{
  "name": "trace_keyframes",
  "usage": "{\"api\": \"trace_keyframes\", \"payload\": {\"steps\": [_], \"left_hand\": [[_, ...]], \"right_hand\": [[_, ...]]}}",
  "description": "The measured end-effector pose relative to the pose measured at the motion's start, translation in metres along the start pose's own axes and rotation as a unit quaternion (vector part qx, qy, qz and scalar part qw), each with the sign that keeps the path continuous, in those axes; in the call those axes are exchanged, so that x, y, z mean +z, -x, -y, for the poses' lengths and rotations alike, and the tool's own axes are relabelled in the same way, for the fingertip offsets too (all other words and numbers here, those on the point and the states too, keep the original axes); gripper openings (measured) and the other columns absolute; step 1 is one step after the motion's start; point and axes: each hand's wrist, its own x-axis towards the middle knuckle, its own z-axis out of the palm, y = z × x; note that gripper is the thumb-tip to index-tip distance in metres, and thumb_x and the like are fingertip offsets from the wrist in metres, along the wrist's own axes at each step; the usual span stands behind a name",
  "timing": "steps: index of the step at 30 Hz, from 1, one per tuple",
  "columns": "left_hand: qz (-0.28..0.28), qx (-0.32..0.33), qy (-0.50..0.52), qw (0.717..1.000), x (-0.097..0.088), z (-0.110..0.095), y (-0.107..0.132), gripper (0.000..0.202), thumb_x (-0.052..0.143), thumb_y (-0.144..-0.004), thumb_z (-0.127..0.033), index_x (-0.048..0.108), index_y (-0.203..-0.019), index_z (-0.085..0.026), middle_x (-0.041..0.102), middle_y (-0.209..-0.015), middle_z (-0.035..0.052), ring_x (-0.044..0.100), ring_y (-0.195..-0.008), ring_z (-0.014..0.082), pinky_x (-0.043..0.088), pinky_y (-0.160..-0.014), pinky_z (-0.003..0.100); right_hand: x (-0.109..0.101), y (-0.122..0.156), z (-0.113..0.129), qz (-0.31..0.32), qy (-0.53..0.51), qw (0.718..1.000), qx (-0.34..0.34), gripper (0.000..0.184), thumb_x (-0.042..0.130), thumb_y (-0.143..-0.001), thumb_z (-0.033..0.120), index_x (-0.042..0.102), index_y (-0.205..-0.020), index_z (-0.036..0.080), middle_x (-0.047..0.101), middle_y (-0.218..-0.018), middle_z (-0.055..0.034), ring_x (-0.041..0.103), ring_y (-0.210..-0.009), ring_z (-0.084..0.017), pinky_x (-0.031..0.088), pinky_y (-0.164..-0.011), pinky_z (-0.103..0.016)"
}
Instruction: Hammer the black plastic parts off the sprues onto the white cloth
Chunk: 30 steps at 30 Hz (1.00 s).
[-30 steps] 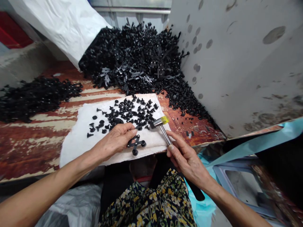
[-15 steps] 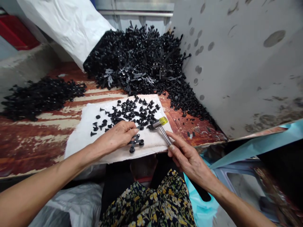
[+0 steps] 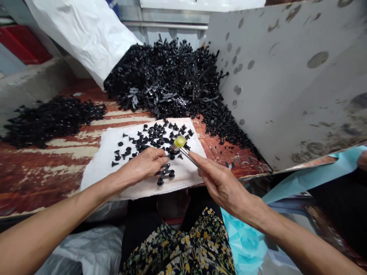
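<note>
My right hand [image 3: 219, 173] is closed around the handle of a small mallet [image 3: 180, 142] with a yellow face and a metal head. Its head is down over the spot just beyond my left fingertips. My left hand [image 3: 150, 162] pinches a flat black linkage piece [image 3: 164, 170], most of it hidden under the fingers. Round black knobs [image 3: 160, 182] show at its near ends. Both hands are over a white cloth [image 3: 100, 168]. Loose black mushroom-shaped plugs [image 3: 156, 133] lie scattered on the cloth beyond my left hand.
A large heap of black parts [image 3: 172, 76] spills from a white sack [image 3: 86, 38] at the back. Another black pile [image 3: 51, 118] lies left on the worn red table [image 3: 65, 156]. A grey spotted panel [image 3: 272, 84] stands at the right. At the far right edge, part of another person's hand [image 3: 362, 160] shows.
The mallet has swung left and down, its head now over the point by my left fingertips. My right hand moved with it. My left hand stays nearly in place, still pinching the piece.
</note>
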Motion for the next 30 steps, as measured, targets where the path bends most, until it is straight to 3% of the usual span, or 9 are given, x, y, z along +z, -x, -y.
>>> {"api": "trace_keyframes", "payload": {"steps": [4, 9, 14, 15, 18, 20, 24, 26, 30], "left_hand": [[-0.010, -0.014, 0.003, 1.000, 0.000, -0.006, 0.003, 0.029, 0.055, -0.076, -0.038, 0.043, -0.056, -0.021, 0.038, -0.044, -0.0063, 0.027, -0.040, 0.0080, 0.019, -0.041, 0.022], [-0.009, -0.043, 0.029, 0.999, 0.001, -0.010, 0.004, 0.027, 0.053, -0.077, -0.033, 0.043, -0.055, -0.021, 0.037, -0.043, -0.0062, 0.027, -0.039, 0.0080, 0.019, -0.041, 0.023], [0.004, -0.048, 0.053, 0.997, 0.001, -0.009, 0.003, 0.030, 0.055, -0.078, -0.036, 0.043, -0.055, -0.021, 0.036, -0.043, -0.0072, 0.023, -0.038, 0.0067, 0.015, -0.040, 0.022], [0.005, -0.050, 0.053, 0.997, 0.001, -0.009, 0.003, 0.030, 0.055, -0.078, -0.036, 0.042, -0.055, -0.021, 0.035, -0.043, -0.0073, 0.023, -0.038, 0.0067, 0.015, -0.040, 0.022], [-0.006, -0.052, 0.037, 0.998, 0.000, -0.009, 0.003, 0.030, 0.054, -0.077, -0.033, 0.041, -0.053, -0.021, 0.034, -0.043, -0.0070, 0.024, -0.038, 0.0071, 0.016, -0.040, 0.022], [-0.004, -0.045, 0.028, 0.999, -0.001, -0.007, 0.003, 0.030, 0.054, -0.078, -0.032, 0.041, -0.053, -0.021, 0.034, -0.044, -0.0066, 0.025, -0.039, 0.0073, 0.016, -0.040, 0.023], [0.017, -0.023, 0.028, 0.999, -0.002, -0.003, 0.000, 0.031, 0.054, -0.079, -0.034, 0.040, -0.054, -0.022, 0.034, -0.045, -0.0065, 0.023, -0.039, 0.0073, 0.016, -0.041, 0.023], [0.020, -0.025, 0.028, 0.999, -0.002, -0.003, 0.000, 0.032, 0.053, -0.080, -0.035, 0.039, -0.054, -0.022, 0.033, -0.045, -0.0064, 0.023, -0.039, 0.0072, 0.016, -0.041, 0.023], [0.010, -0.044, 0.019, 0.999, -0.001, -0.005, 0.001, 0.030, 0.051, -0.080, -0.031, 0.039, -0.054, -0.021, 0.033, -0.045, -0.0070, 0.023, -0.039, 0.0068, 0.016, -0.040, 0.022]], "right_hand": [[-0.004, -0.003, 0.004, -0.064, 0.001, 0.997, -0.036, 0.060, 0.040, -0.095, 0.006, 0.037, -0.152, 0.024, 0.063, -0.136, -0.0120, 0.062, -0.121, -0.025, 0.055, -0.098, -0.041], [-0.005, -0.005, 0.003, 0.014, 0.026, 1.000, 0.000, 0.061, 0.041, -0.092, 0.006, 0.042, -0.150, 0.024, 0.071, -0.119, -0.0132, 0.068, -0.106, -0.027, 0.059, -0.090, -0.048], [-0.005, -0.005, 0.011, -0.099, 0.000, 0.994, -0.038, 0.062, 0.042, -0.095, 0.006, 0.035, -0.153, 0.027, 0.058, -0.142, -0.0099, 0.064, -0.117, -0.024, 0.057, -0.096, -0.041], [-0.003, -0.005, 0.009, -0.094, 0.005, 0.995, -0.034, 0.062, 0.042, -0.094, 0.005, 0.036, -0.153, 0.026, 0.058, -0.141, -0.0110, 0.063, -0.119, -0.025, 0.057, -0.096, -0.041], [-0.001, -0.004, 0.003, 0.008, 0.032, 0.999, 0.001, 0.060, 0.040, -0.091, 0.005, 0.042, -0.149, 0.023, 0.069, -0.126, -0.0138, 0.069, -0.105, -0.027, 0.060, -0.087, -0.045], [-0.005, -0.005, 0.004, 0.020, 0.024, 0.999, 0.016, 0.058, 0.040, -0.092, 0.007, 0.043, -0.148, 0.022, 0.070, -0.122, -0.0129, 0.071, -0.097, -0.024, 0.060, -0.084, -0.045], [-0.012, -0.005, 0.019, -0.090, -0.018, 0.996, 0.003, 0.059, 0.043, -0.096, 0.008, 0.039, -0.150, 0.028, 0.060, -0.140, -0.0084, 0.068, -0.110, -0.021, 0.058, -0.093, -0.038], [-0.010, -0.003, 0.018, -0.108, -0.014, 0.994, -0.011, 0.062, 0.043, -0.095, 0.006, 0.035, -0.152, 0.028, 0.058, -0.141, -0.0090, 0.066, -0.114, -0.023, 0.057, -0.094, -0.038], [-0.005, -0.004, 0.002, 0.019, 0.044, 0.999, -0.022, 0.057, 0.041, -0.092, 0.005, 0.042, -0.148, 0.016, 0.069, -0.123, -0.0176, 0.071, -0.101, -0.028, 0.061, -0.081, -0.044]]}}
